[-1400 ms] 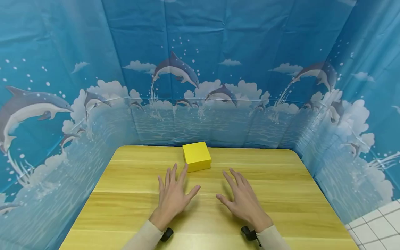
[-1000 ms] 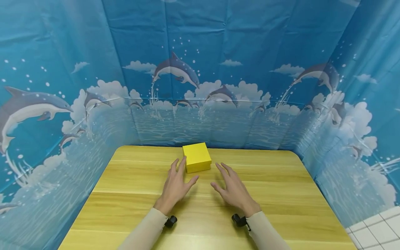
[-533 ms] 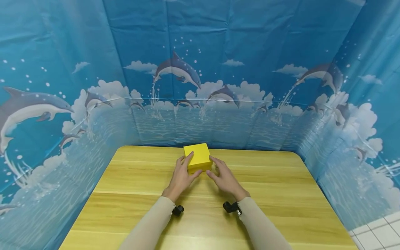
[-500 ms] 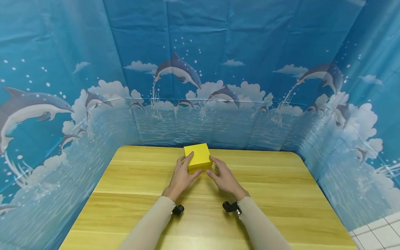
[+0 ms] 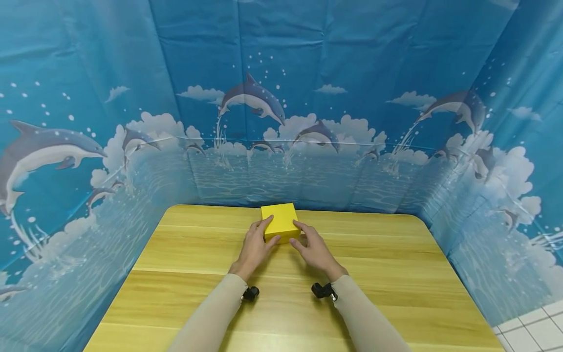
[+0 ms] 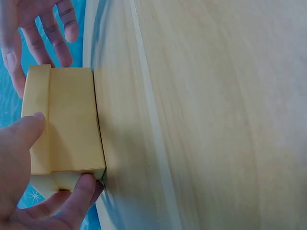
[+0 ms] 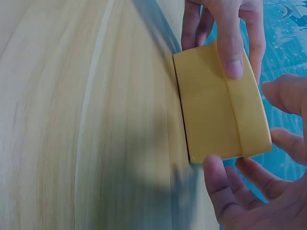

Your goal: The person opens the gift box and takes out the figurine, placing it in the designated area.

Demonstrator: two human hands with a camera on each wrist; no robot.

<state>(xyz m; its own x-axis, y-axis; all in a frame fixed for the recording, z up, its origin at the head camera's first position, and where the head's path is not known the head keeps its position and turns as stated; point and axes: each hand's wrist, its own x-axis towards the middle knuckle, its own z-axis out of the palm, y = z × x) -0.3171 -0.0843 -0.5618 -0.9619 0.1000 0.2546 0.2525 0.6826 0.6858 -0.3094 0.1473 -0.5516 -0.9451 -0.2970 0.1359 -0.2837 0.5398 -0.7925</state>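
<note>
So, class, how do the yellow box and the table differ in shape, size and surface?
Shape: the yellow box is a compact block with sharp corners; the table has a broad, flat top with rounded far corners.
Size: the yellow box is far smaller than the table.
Surface: the yellow box is plain apart from a seam along its side; the table shows wood grain.
Shared: both look yellow in the head view.

it looked like a makeshift recording booth, though i couldn't tell what building held it: creased blue dolphin-print sheeting (image 5: 281, 36) hung round the back and both sides of a wood-grain table (image 5: 281, 313), the person (image 5: 213, 313) working there wore black wrist cameras (image 5: 321, 290), and square white floor tiles (image 5: 543, 335) showed past the sheeting's lower right edge.
</note>
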